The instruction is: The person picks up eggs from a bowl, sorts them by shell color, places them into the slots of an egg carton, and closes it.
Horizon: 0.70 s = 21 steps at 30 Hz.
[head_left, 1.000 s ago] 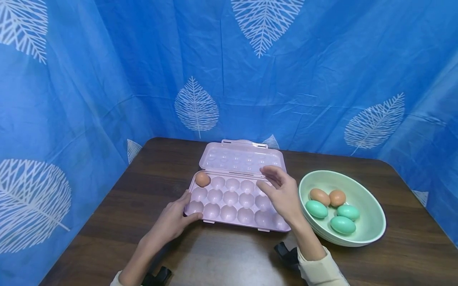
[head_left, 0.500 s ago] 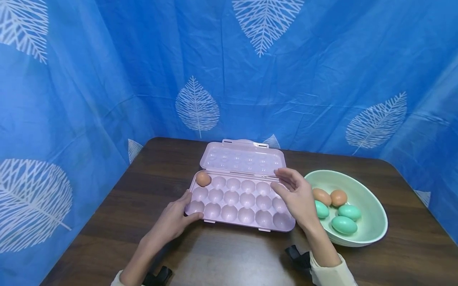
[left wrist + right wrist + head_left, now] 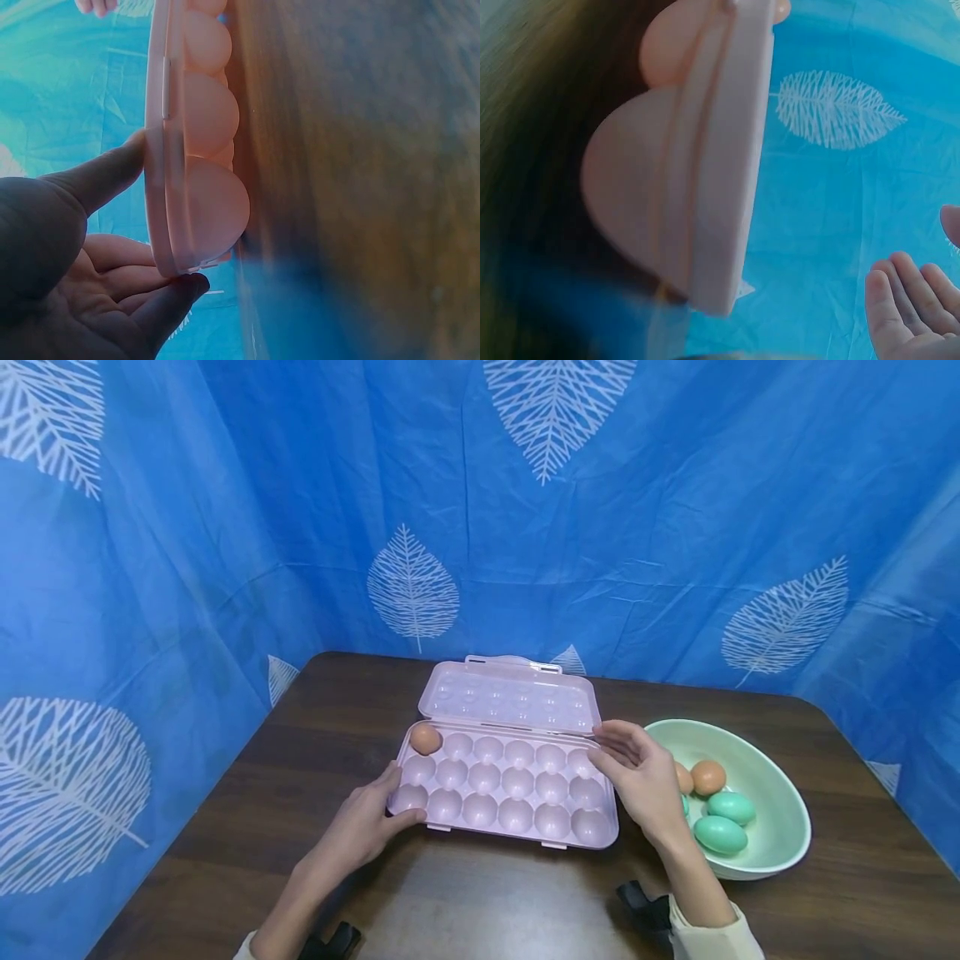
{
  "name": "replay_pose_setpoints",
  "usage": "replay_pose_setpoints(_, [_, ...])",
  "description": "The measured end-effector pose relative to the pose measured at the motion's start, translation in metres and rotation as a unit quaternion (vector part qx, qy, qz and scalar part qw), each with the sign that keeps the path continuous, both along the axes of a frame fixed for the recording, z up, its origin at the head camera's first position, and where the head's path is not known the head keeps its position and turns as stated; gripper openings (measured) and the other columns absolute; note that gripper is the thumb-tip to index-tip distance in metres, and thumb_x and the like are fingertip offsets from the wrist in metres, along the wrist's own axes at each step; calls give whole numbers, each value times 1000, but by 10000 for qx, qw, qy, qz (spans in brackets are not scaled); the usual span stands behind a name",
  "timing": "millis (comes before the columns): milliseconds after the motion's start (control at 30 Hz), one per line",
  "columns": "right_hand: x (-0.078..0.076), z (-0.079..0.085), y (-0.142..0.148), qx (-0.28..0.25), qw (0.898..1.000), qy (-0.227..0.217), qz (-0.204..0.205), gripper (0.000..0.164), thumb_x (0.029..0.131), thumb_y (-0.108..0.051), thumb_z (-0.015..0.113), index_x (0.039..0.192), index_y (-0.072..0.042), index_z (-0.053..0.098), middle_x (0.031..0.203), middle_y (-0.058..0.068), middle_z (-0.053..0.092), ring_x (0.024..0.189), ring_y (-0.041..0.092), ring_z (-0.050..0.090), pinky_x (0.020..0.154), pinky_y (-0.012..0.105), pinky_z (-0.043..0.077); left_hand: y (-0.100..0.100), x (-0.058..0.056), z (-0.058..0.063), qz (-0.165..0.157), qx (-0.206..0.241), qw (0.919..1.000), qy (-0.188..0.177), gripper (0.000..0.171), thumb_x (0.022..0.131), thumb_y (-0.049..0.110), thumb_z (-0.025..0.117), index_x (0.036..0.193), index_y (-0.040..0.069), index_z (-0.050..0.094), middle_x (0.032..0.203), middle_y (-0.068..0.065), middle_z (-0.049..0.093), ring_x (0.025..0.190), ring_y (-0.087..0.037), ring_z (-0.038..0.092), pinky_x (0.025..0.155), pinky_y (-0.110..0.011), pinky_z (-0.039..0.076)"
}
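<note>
We see a person's two hands at a pink egg tray (image 3: 500,779), which is on the dark wooden worktop (image 3: 465,902) near its middle. The left hand (image 3: 367,818) holds the near left corner of the tray: its thumb lies on the rim and its fingers are at the end wall, as we also see from the left wrist. The right hand (image 3: 645,781) is at the far right corner, with its fingers lightly bent and spread from the thumb, and it holds nothing; from the right wrist we see these fingers apart from the tray. The tray has three rows of six compartments, and one brown egg (image 3: 425,739) sits in the far left compartment. Its lid (image 3: 510,695) is turned back, away from the person. To the right of the tray, beside and partly behind the right hand, there is a light green bowl (image 3: 780,814). In the bowl we can see brown eggs (image 3: 708,777) and green eggs (image 3: 721,835), some of them partly hidden by the hand. Behind the worktop hangs a blue curtain (image 3: 600,543) with white leaves.
</note>
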State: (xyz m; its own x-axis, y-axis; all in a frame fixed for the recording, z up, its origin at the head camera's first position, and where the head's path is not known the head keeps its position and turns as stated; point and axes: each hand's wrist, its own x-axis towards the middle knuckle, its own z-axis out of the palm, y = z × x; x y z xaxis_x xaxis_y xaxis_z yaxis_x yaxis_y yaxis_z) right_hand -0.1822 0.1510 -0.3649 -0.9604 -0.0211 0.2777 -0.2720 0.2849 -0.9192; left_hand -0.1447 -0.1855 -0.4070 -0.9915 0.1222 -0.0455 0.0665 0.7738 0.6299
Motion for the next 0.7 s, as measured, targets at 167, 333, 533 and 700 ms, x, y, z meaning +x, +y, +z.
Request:
replay_pose_setpoints(167, [0,-4,10,171,9996,1,-238,35,85,-10,65,116,3,54,112,15,60,102,20,58,85,17,45,1,-1,1,14,-12,10000,-19,84,78,38,70,140,-2,30,144,-22,25,129,-32,29,101,-47,29])
replay_pose_setpoints(333, [0,-8,21,223,9991,-23,-354,36,86,-13,64,117,3,53,113,17,59,104,25,58,85,16,44,1,0,1,45,-31,9999,-134,85,78,38,71,140,-3,29,145,-22,24,129,-34,29,100,-47,28])
replay_pose_setpoints(533, [-3,-14,35,388,9970,-243,-629,39,89,-17,62,120,2,51,114,15,58,103,20,57,81,14,46,1,0,2,12,-26,9999,-108,84,79,38,70,140,-3,30,145,-22,24,129,-34,29,100,-47,29])
replay_pose_setpoints(700, [-7,-17,42,93,9969,-354,-695,38,89,-12,61,120,6,50,115,21,56,104,21,57,81,15,46,1,0,1,1,-52,10000,-51,84,78,37,70,139,-4,30,144,-22,25,129,-34,30,100,-47,29])
